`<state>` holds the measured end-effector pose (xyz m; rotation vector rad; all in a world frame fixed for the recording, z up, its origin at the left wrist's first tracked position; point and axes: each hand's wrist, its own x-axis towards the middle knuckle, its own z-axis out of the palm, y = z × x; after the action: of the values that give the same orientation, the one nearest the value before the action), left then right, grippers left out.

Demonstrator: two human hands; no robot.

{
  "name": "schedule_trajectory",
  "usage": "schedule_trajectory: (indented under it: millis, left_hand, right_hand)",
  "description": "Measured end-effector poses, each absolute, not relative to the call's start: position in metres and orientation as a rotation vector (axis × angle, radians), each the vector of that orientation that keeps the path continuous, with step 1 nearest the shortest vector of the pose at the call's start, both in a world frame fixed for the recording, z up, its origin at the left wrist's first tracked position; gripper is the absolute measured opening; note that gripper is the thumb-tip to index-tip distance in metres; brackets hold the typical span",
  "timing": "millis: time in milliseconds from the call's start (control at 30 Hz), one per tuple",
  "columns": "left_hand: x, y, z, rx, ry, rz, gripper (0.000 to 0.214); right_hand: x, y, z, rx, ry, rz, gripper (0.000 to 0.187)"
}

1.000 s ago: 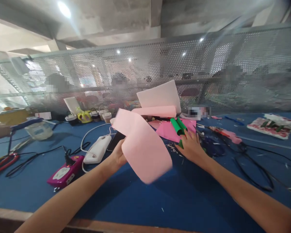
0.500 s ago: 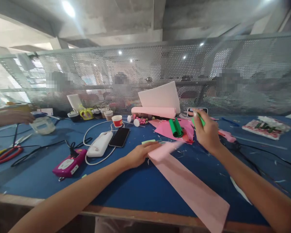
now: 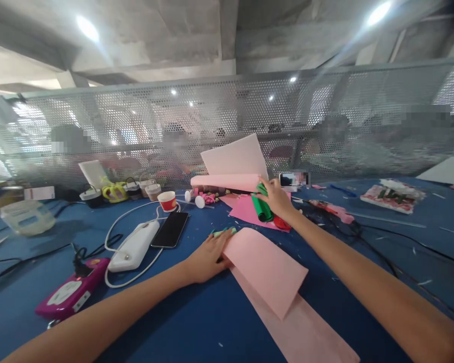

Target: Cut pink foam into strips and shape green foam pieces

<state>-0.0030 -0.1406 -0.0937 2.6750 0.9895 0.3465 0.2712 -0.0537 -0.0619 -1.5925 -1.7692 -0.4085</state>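
My left hand [image 3: 208,258] rests on the blue table, its fingers and thumb at the left end of a long pink paper strip [image 3: 265,272]. Part of the strip is folded over and lies loosely on the rest, which runs toward the table's near edge. By those fingertips is a pale green piece [image 3: 227,232], partly covered. My right hand [image 3: 279,199] is curled around a small bright green object [image 3: 262,189], mostly hidden by the fingers. That hand is beside a dark green roll [image 3: 263,209], above pink sheets [image 3: 242,212] and the end of a pink paper roll [image 3: 227,182].
A black phone [image 3: 171,229], white power bank [image 3: 134,247] and purple power strip [image 3: 75,287] with cables are to the left. A red paper cup [image 3: 167,201] stands behind them. At right are a pink glue gun [image 3: 336,210], cords and a patterned pack [image 3: 391,197]. Mesh partition at the back.
The loose pink part has flopped over to the right onto the strip. My right hand has moved left and down to the green roll. The view has shifted right; the other person's hand has left view.
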Motion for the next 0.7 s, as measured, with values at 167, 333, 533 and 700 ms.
schedule_trajectory:
  millis: [167,333,533,700]
  left_hand:
    - [-0.004,-0.138,-0.1,2.735,1.006,0.322,0.071]
    - [-0.007,-0.136,-0.103,2.725,1.07,0.376,0.073]
    - [-0.008,-0.136,-0.101,2.552,1.261,0.368,0.082]
    - [-0.012,-0.129,-0.095,2.252,1.304,0.519,0.091]
  right_hand:
    - [0.249,-0.098,-0.065,-1.605,-1.791,-0.263,0.071]
    - [0.223,-0.189,-0.079,-1.111,-2.406,0.204,0.093]
    - [0.217,-0.208,-0.104,-1.323,-2.481,0.481,0.107]
    - [0.219,-0.199,-0.118,-1.35,-2.365,0.499,0.108]
